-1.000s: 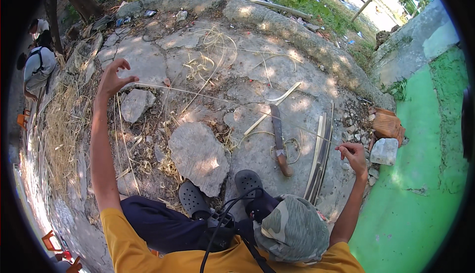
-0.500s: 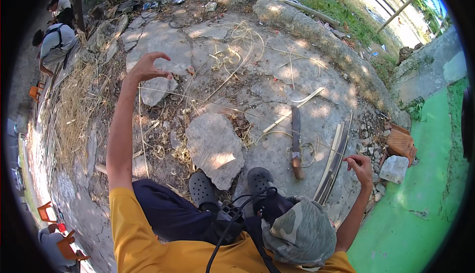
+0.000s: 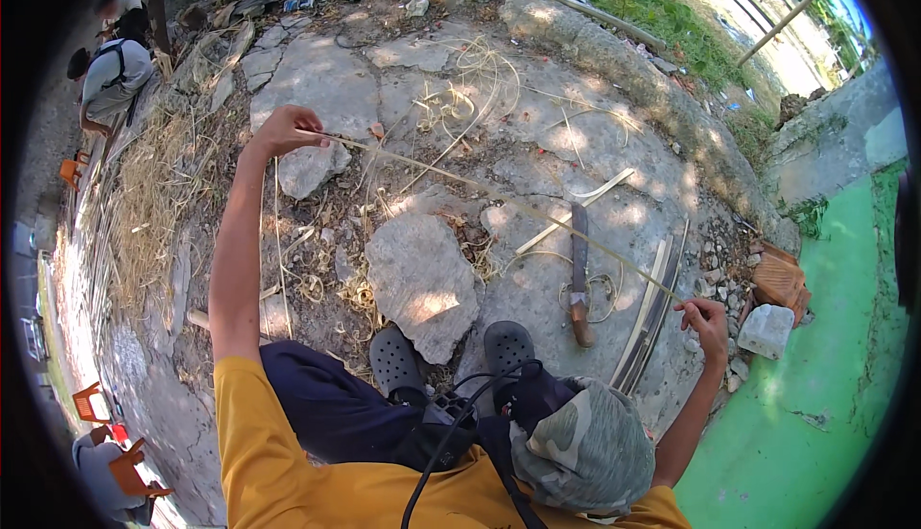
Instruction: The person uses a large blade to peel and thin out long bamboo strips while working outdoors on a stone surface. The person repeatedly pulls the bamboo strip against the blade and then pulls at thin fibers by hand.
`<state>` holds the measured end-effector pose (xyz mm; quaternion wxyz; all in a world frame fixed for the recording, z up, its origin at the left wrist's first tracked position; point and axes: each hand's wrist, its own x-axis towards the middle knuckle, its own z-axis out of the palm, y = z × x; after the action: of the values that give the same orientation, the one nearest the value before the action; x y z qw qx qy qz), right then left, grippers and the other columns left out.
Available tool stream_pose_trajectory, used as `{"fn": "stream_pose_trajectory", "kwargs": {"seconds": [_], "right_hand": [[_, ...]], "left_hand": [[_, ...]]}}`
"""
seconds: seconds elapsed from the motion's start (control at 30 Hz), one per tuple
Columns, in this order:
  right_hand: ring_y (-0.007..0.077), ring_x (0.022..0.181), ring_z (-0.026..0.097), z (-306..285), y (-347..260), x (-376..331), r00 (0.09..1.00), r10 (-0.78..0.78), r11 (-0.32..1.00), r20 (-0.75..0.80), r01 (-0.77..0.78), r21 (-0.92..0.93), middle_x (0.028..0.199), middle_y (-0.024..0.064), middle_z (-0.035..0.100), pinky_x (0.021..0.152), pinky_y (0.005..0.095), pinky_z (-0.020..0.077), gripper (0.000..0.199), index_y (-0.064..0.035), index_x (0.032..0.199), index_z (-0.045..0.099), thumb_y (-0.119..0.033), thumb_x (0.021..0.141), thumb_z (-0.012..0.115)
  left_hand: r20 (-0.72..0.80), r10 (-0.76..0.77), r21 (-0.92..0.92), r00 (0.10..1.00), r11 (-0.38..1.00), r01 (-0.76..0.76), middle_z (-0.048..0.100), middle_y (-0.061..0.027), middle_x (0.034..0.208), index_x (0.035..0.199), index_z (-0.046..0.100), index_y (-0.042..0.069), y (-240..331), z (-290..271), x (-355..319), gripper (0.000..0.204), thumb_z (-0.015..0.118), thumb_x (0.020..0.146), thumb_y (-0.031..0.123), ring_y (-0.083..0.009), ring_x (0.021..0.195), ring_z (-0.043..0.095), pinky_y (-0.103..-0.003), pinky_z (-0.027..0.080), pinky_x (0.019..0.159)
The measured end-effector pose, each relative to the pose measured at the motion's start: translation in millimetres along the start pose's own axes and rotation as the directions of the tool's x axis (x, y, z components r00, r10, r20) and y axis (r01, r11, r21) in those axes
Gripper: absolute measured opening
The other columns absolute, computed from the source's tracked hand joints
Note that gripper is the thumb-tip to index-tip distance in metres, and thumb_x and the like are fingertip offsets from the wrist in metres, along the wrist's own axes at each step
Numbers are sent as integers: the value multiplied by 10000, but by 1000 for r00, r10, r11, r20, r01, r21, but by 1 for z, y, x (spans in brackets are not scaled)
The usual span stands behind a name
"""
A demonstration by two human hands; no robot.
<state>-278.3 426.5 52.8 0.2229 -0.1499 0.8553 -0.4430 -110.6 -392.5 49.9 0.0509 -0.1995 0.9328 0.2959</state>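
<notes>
A long, thin bamboo strip (image 3: 480, 187) stretches across in front of me, slanting down from left to right. My left hand (image 3: 288, 130) pinches its far-left end between thumb and fingers. At the lower right, my right hand (image 3: 706, 326) has its fingers closed on the other end. Beneath the strip, a machete (image 3: 579, 265) with a dark blade and wooden handle lies on the concrete. Beside it rest a pale split bamboo piece (image 3: 566, 217) and a small bundle of long slats (image 3: 652, 313). Thin curled shavings (image 3: 443, 112) lie farther off.
A flat stone slab (image 3: 422, 280) lies before my feet. Rubble, a broken orange brick (image 3: 779, 278) and a white block (image 3: 767, 330) border the green surface (image 3: 806, 414) on the right. Dry straw (image 3: 153, 212) is heaped at left. Two people (image 3: 115, 73) bend over at the far left.
My left hand has closed from spread fingers onto the strip's end. The strip now shows broad and taut between both hands. The right hand stays nearly in place.
</notes>
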Motion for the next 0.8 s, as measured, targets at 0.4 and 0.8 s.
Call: {"fn": "stream_pose_trajectory", "kwargs": {"seconds": [0.4,0.8], "right_hand": [[48,615,525,8,5,-1,995,1,998,-96,5,57,669,-32,585,565,231,352,319,23,953,757,-282,1001,680],[38,607,482,18,7,3,989,-3,997,-150,14,71,656,-58,529,556,234,317,325,1,961,750,-308,1015,666]], "left_hand": [[-320,117,191,940,980,-57,759,-112,785,815,759,31,31,-2,0,501,870,742,514,-232,740,730,-368,560,681],[-497,115,304,860,952,48,684,-80,636,745,743,48,57,-2,0,575,856,715,611,-234,598,656,-389,476,560]]}}
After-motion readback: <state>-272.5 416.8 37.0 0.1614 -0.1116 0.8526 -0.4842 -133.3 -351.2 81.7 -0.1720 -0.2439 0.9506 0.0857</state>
